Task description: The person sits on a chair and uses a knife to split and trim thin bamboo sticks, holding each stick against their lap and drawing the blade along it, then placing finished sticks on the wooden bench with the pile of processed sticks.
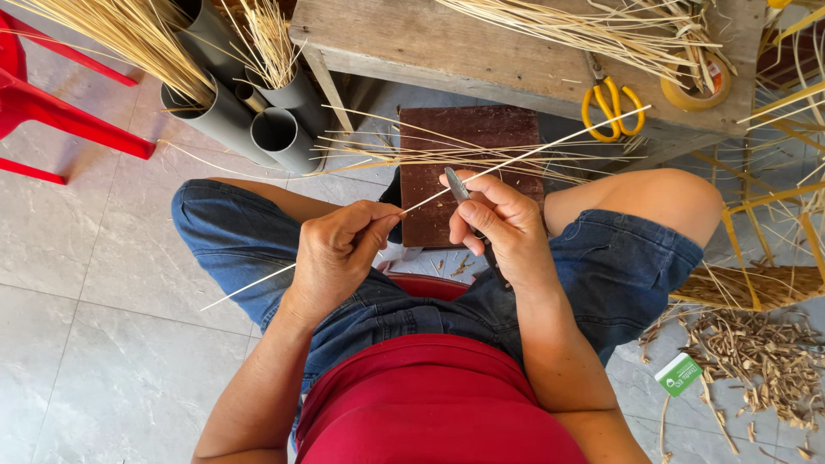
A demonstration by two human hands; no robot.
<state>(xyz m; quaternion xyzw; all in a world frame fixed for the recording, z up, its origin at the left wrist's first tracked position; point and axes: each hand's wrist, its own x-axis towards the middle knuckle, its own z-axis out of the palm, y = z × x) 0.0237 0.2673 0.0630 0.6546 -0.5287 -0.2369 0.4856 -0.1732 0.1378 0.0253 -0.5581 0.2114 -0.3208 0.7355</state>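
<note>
left hand (337,249): fingers closed together, pinching a thin pale reed strip (524,156) between thumb and fingertips, over the left thigh
right hand (498,223): curled shut around a small knife (458,186) – blade sticks up past the thumb and touches the strip where it crosses
reed strip: long, straight, runs diagonally from low left beside the left knee up to the right, tip ends near the yellow scissors (610,107); held in the air above the lap, between the two hands
person: seated, denim shorts (601,266), red top (430,404), knees apart
wooden bench (447,47): ahead of the knees, carries loose reed strands, the scissors and a roll of tape (698,86) at its right end
brown board (468,163): on the floor under the bench – a few loose strands lie across it
grey pipes (258,116): bundle left of the bench, upright-tilted, some stuffed with reed bunches
red chair (51,103): far left, well apart from the hands
shavings (756,352): heap of cut bits on the tiled floor by the right knee, a small green tag (679,375) beside it
</note>
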